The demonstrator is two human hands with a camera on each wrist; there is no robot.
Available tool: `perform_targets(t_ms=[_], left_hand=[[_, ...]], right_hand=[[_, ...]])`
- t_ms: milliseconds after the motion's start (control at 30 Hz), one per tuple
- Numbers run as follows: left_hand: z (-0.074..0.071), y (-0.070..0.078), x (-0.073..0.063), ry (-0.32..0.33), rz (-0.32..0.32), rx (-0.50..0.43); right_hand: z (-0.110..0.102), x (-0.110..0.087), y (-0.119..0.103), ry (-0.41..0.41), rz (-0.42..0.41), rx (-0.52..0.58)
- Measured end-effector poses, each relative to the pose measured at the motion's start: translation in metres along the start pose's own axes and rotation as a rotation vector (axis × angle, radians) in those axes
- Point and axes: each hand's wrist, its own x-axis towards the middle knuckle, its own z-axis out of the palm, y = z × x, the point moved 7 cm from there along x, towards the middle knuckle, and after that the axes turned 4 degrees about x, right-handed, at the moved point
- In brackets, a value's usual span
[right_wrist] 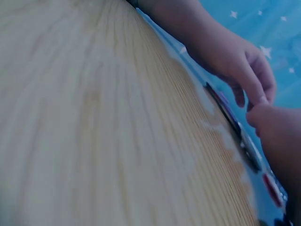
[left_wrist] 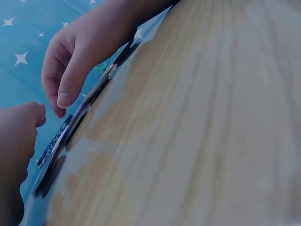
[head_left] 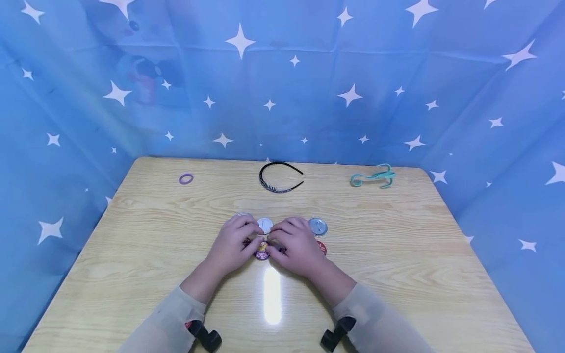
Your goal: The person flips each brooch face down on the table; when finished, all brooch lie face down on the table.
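My left hand [head_left: 234, 243] and right hand [head_left: 298, 247] come together over a group of round pin badges, fingers loosely bent and tips close to each other. Between the thumbs lies a purple picture badge [head_left: 262, 251]. Just beyond the fingertips is a badge with its pale back up [head_left: 265, 224]. A silver-backed badge [head_left: 318, 226] and a red badge [head_left: 323, 247] show beside the right hand. Dark badges are partly hidden under both hands. In the left wrist view, the right hand [left_wrist: 77, 61] hovers over the badges with nothing visible in its fingers.
Toward the back of the wooden table [head_left: 145, 274] lie a purple hair ring [head_left: 186, 178], a black headband [head_left: 265, 182] and a teal claw-like hair clip [head_left: 375, 176]. A blue star-patterned curtain [head_left: 291, 113] surrounds the back and sides.
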Motion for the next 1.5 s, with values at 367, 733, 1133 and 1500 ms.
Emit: perform_targets(t_ms=[367,733,1133,1500], left_hand=[[-0.006,-0.014,-0.011,-0.066,-0.083,0.014],[-0.03,-0.037,-0.029,-0.118,-0.193,0.017],[-0.031,-0.046,-0.04,-0.223,-0.278,0.015],[-0.031,-0.045,-0.04,-0.216,-0.249,0.003]], right_hand=[[0.014,0.008,-0.016,-0.061,0.015,-0.029],[0.026,0.016,-0.021,-0.078,0.077,-0.039],[0.038,0.015,-0.021,-0.194,0.149,-0.016],[0.04,0.016,-0.021,-0.208,0.164,-0.008]])
